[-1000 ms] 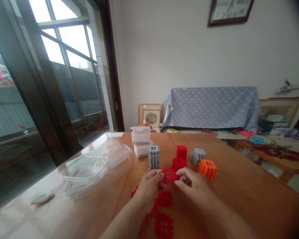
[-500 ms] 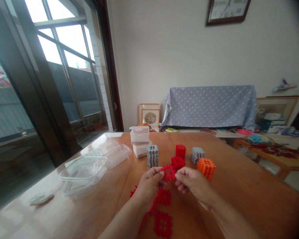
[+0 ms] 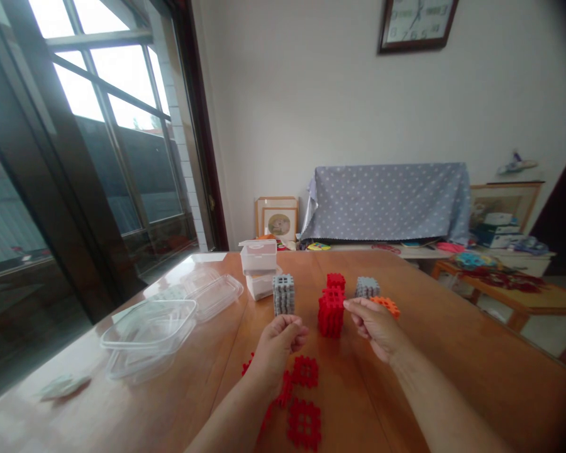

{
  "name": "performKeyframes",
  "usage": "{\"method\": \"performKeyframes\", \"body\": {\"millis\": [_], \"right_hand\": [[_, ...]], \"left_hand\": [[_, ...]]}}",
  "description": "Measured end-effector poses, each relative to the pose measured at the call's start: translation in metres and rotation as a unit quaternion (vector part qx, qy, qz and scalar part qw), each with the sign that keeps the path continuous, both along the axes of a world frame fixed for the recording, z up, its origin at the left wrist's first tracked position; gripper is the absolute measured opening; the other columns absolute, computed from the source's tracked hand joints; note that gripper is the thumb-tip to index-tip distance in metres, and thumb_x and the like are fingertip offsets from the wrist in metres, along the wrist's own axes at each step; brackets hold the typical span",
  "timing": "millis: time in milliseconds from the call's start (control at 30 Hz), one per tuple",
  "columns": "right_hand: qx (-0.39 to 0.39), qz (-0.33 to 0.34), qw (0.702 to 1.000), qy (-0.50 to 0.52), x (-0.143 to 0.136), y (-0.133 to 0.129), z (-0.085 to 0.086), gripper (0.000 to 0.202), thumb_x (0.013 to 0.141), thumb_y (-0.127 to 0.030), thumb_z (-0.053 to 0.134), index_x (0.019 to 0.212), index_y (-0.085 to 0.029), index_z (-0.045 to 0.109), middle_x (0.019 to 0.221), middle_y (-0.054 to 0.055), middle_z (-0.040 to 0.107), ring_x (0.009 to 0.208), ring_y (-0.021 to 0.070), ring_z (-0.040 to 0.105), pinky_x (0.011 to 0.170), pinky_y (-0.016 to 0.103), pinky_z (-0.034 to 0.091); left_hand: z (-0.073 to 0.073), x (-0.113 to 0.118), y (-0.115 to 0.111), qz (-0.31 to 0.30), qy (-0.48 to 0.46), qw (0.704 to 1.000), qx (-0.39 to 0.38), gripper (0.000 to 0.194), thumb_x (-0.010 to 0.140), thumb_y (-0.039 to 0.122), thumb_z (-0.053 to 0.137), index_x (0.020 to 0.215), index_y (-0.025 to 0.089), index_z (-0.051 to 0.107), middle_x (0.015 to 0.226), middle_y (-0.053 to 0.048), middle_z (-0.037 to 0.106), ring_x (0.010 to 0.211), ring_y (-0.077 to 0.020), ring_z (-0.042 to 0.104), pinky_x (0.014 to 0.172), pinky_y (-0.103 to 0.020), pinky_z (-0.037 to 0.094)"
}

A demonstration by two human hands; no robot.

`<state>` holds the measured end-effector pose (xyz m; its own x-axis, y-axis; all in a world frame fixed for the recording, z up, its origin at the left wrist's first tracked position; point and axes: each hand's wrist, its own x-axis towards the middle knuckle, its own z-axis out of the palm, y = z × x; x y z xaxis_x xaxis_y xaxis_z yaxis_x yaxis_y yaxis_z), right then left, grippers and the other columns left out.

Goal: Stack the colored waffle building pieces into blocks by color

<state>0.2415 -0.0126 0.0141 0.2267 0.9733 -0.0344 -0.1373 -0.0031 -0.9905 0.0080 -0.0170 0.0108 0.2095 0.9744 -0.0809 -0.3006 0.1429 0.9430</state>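
My right hand [image 3: 375,324] pinches the right edge of a red waffle block [image 3: 332,296], a flat square with notched edges and window holes. That block is at the top of a red stack [image 3: 330,322]; whether it rests fully there I cannot tell. My left hand [image 3: 283,336] is closed, thumb against the curled fingers, with nothing visible in it, just in front of a grey stack [image 3: 283,296]. Loose red blocks lie nearer me, one flat [image 3: 304,423] and another [image 3: 305,371] beyond it. Others are partly hidden by my left forearm.
Behind are another red stack [image 3: 336,280] and a second grey stack [image 3: 368,287]. An orange stack [image 3: 387,306] is partly covered by my right hand. Clear plastic containers [image 3: 146,324] stand left, with white boxes [image 3: 258,258] at the back. A crumpled packet [image 3: 65,386] lies far left.
The red block has gone from between both hands to the top of the red stack, held by my right hand alone. My left hand has let go and drawn slightly left. The view has shifted slightly.
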Motion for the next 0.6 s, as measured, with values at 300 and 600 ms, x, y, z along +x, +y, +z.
{"method": "performKeyframes", "body": {"millis": [300, 600], "right_hand": [[-0.009, 0.013, 1.0, 0.007, 0.003, 0.007, -0.007, 0.032, 0.074, -0.046, 0.076, 0.078, -0.02, 0.058, 0.05, -0.012, 0.036, 0.041, 0.0052, 0.024, 0.041, 0.021, 0.013], [-0.01, 0.003, 1.0, 0.006, 0.002, 0.011, -0.013, 0.035, 0.073, -0.049, 0.075, 0.077, -0.022, 0.053, 0.048, -0.013, 0.033, 0.039, 0.0048, 0.021, 0.04, 0.021, 0.012]], "left_hand": [[0.0, -0.001, 0.001, 0.002, 0.017, 1.0, 0.008, 0.031, 0.075, 0.04, 0.076, 0.09, 0.017, 0.061, 0.084, -0.004, 0.068, 0.071, -0.0128, 0.059, 0.07, -0.025, 0.045], [0.002, 0.001, -0.001, 0.003, 0.042, 0.999, 0.018, 0.027, 0.077, 0.036, 0.073, 0.091, 0.017, 0.06, 0.082, -0.004, 0.067, 0.071, -0.0129, 0.059, 0.07, -0.025, 0.042]]}}
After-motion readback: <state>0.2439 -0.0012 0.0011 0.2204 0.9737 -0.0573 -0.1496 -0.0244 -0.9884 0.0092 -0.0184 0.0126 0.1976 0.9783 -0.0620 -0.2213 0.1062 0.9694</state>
